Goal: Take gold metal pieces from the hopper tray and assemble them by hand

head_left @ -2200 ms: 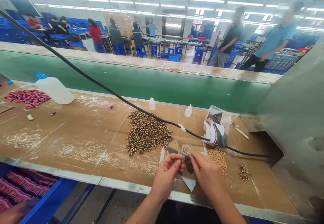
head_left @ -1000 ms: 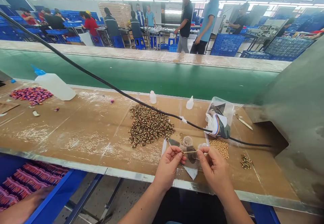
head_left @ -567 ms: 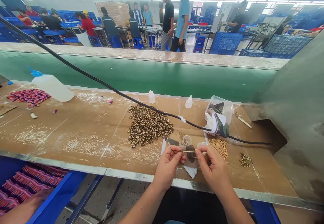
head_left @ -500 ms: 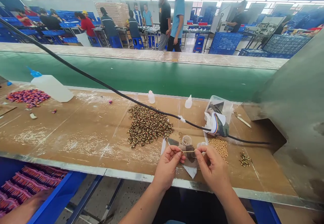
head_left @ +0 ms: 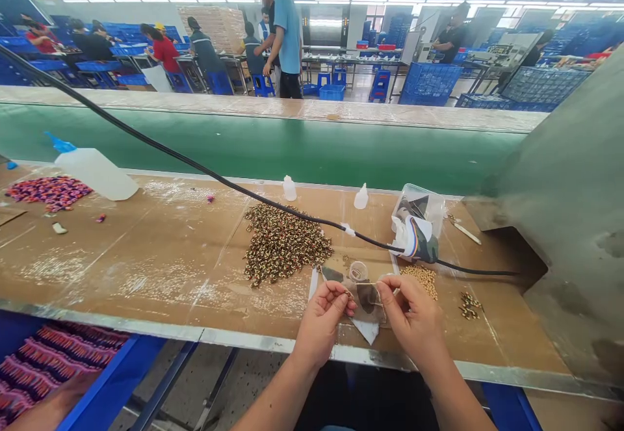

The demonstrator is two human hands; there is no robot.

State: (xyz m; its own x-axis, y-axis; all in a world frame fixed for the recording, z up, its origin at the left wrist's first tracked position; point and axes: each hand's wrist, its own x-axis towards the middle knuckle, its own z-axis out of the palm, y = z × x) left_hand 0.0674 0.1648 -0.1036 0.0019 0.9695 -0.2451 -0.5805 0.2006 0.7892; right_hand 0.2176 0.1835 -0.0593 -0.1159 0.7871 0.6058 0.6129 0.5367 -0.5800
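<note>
Two-handed pinch hold, near side of workbench [head_left: 166, 242].
Left hand [head_left: 319, 319]: thumb and fingers nearly closed, gripping a small piece [head_left: 348, 294]. Right hand [head_left: 413, 311]: thumb and finger pinched on a thin stick [head_left: 366, 283], free end pointing left. A clear cup [head_left: 358, 264] sits just beyond, between the two. Beige pieces [head_left: 423, 279] lie right; a dark-and-gold pile [head_left: 287, 246] lies left. Farther: white bottles [head_left: 289, 189], then a green belt [head_left: 234, 148].

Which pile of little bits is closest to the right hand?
The plain tan pile of small round pieces, just beyond the right hand. The big brown-gold pile, little brown-gold pile and pink-purple pile lie farther away.
</note>
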